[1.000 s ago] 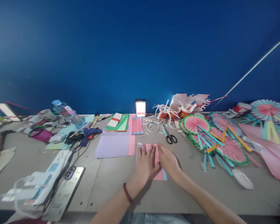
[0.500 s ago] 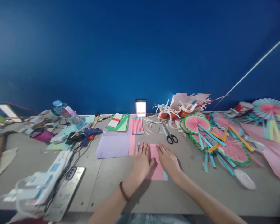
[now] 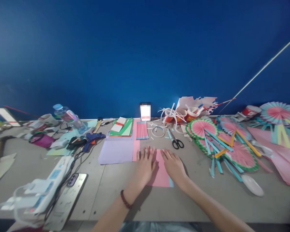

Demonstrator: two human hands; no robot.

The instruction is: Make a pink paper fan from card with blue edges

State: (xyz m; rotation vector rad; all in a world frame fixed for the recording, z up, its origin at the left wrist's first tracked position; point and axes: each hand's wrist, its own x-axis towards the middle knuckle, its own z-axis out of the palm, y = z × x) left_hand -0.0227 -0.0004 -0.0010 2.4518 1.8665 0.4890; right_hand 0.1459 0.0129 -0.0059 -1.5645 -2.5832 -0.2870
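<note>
A pink sheet of paper (image 3: 160,172) with a light-blue strip along its right edge lies on the grey table in front of me. My left hand (image 3: 145,166) rests flat across its left side, fingers spread and pointing away from me. On the right part of the sheet lies my right hand (image 3: 174,166), palm down with fingers stretched out. Both hands cover much of the paper's upper part. Just beyond them is a pleated pink-and-blue paper piece (image 3: 142,130), partly on another pink sheet (image 3: 135,151).
Black-handled scissors (image 3: 177,143) and a coiled white ring (image 3: 157,131) lie past my right hand. Folded paper fans (image 3: 204,129) and a white spoon-shaped piece (image 3: 253,185) are at right. Leftward are purple paper (image 3: 117,151), a blue glue gun (image 3: 90,140), a phone (image 3: 67,199) and a power strip (image 3: 54,180).
My left hand has slid slightly left across the pink paper. My right hand stays almost in place on the sheet.
</note>
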